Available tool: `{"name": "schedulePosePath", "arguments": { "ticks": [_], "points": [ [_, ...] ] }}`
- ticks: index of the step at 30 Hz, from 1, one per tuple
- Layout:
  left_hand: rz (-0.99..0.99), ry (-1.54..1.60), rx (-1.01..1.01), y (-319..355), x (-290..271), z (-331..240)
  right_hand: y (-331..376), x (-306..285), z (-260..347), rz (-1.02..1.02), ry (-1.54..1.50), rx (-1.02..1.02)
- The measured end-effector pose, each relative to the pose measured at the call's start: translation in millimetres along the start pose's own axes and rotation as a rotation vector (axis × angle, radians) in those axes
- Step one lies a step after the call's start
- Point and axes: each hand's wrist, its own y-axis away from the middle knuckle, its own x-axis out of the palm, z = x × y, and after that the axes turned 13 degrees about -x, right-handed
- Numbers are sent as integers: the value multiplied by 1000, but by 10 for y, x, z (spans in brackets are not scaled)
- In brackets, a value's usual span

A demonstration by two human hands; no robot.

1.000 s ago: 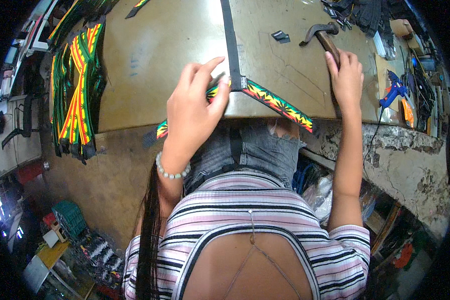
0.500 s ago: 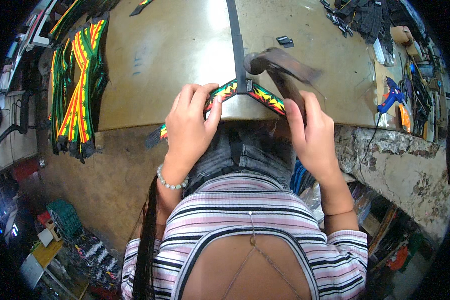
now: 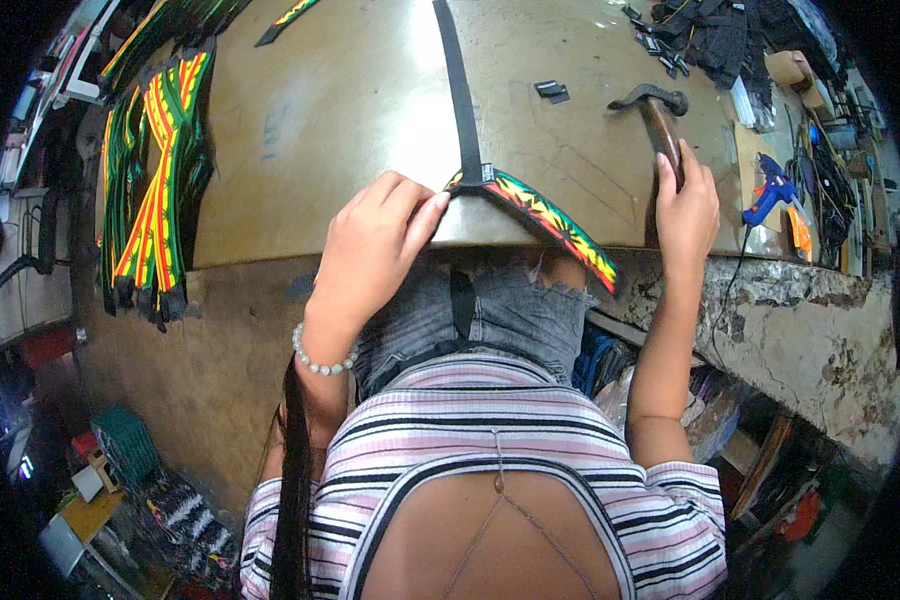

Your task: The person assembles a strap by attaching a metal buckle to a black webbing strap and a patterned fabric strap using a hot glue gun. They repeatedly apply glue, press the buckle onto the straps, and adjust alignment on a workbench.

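Note:
My left hand [image 3: 375, 240] is closed in a pinch on a red, yellow and green patterned strap [image 3: 558, 222], by the table's near edge. The strap's right length slants down past the edge with its end loose. A plain black strap [image 3: 454, 95] meets it at a joint with a small black label [image 3: 487, 173] and runs away across the table. To the right, my right hand [image 3: 686, 215] is wrapped round the wooden handle of a hammer [image 3: 662, 135]. The hammer's dark metal head points away from me, low over the tabletop or on it; I cannot tell which.
Several patterned straps [image 3: 165, 180] hang over the table [image 3: 320, 150] edge at left. Small black pieces [image 3: 551, 92] lie right of the black strap. A blue glue gun [image 3: 770, 190] with a cord lies at right, and black straps [image 3: 710, 40] are heaped at the far right.
My right hand has carried the hammer right and away from the joint. The patterned strap's right length now lies free of that hand. My left hand stays near the joint.

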Motion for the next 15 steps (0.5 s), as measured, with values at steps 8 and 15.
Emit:
{"name": "schedulePosePath", "arguments": {
  "ticks": [8,15],
  "points": [
    [-76,329,-44,67,189,-360,130,8,1232,538,-1809,-1],
    [-294,9,158,2,-140,-353,-125,60,1081,897,-1641,-224]
  ]
}}
